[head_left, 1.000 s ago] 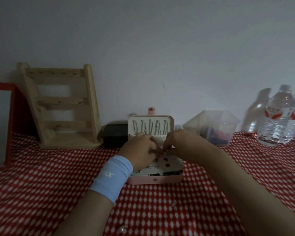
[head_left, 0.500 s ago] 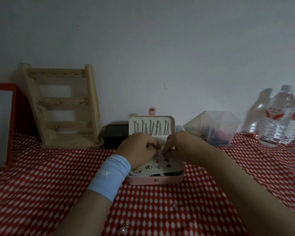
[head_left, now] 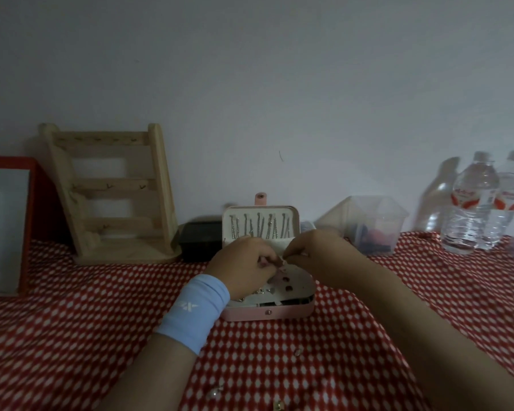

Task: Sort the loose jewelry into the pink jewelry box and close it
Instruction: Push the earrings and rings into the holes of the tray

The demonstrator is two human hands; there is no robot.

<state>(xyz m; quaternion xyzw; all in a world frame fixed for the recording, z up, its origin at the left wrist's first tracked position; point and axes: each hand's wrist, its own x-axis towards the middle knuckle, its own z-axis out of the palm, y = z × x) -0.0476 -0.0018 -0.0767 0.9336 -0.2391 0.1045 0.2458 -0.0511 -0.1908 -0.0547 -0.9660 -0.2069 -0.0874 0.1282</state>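
Hands meet fingertip to fingertip: the left hand [head_left: 244, 262] and right hand [head_left: 318, 250] both pinch a tiny pale piece of jewelry [head_left: 281, 261] over the open pink rectangular jewelry box [head_left: 267, 313]. It sits on a red-and-white patterned cloth [head_left: 72, 336], with small loose metal trinkets [head_left: 215, 392] nearer me.

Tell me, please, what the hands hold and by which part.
The left hand and right hand pinch a small item over the pink jewelry box; what, and where, cannot be told.

The single head-worn camera looks forward and down at the nearby pink jewelry box [head_left: 294, 312].
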